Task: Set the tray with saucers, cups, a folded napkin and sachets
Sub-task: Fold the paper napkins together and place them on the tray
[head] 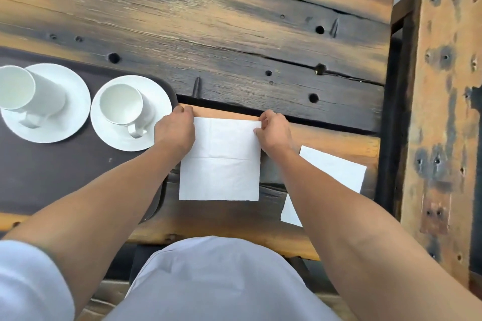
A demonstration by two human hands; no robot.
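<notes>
The napkin (pixel 220 159), right of the tray (pixel 39 177), is pinched at its far corners by the left hand (pixel 175 131) and the right hand (pixel 273 132) (each grip closed on paper), so a skewed fold could be produced if one corner is pulled ahead.

You stood at what looked like a rustic café or serving spot. The table (pixel 234 34) was rough, scorched planks full of knots and bolt holes, with a matching beam (pixel 440 112) at your right. A dark tray (pixel 52 177) carried white cups (pixel 121 104) on saucers (pixel 114 135), café-style.
</notes>
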